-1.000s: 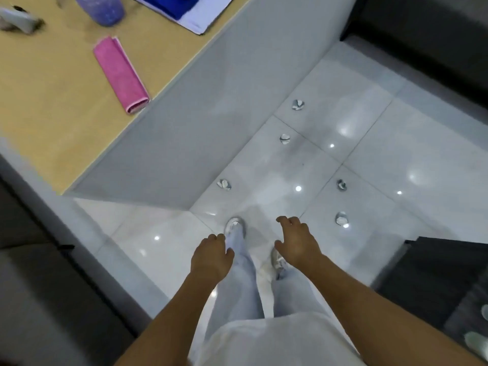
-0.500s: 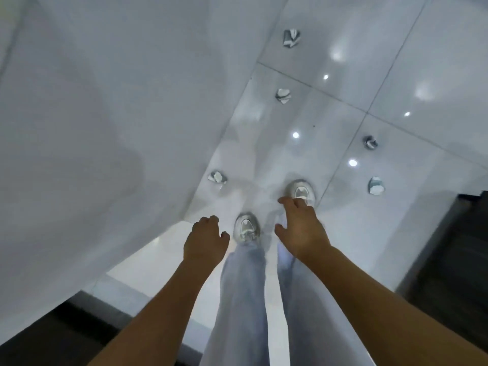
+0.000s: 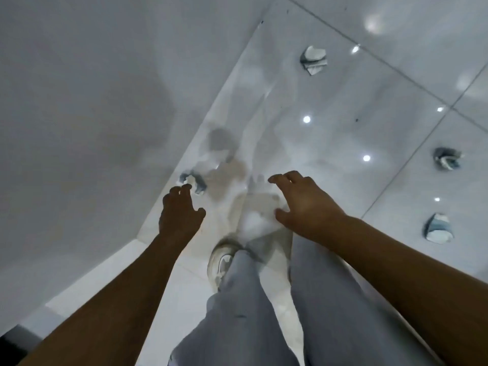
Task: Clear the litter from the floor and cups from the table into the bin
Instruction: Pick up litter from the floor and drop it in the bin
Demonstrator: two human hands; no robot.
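Observation:
Several crumpled bits of litter lie on the glossy white tiled floor. The nearest crumpled piece sits by the base of the white panel, just beyond the fingertips of my left hand, which hovers open with fingers curled and apart. My right hand is open too, fingers spread above the floor, holding nothing. A second piece lies farther ahead. A third piece and another lie at the right. The cups, table top and bin are out of sight.
A tall white panel, the side of the table, fills the left half and meets the floor along a diagonal line. My legs in light grey trousers and a white shoe stand below the hands.
The view has dropped closer to the floor; the table top has gone out of sight. Both hands have reached down and forward, the left one now near the closest crumpled piece.

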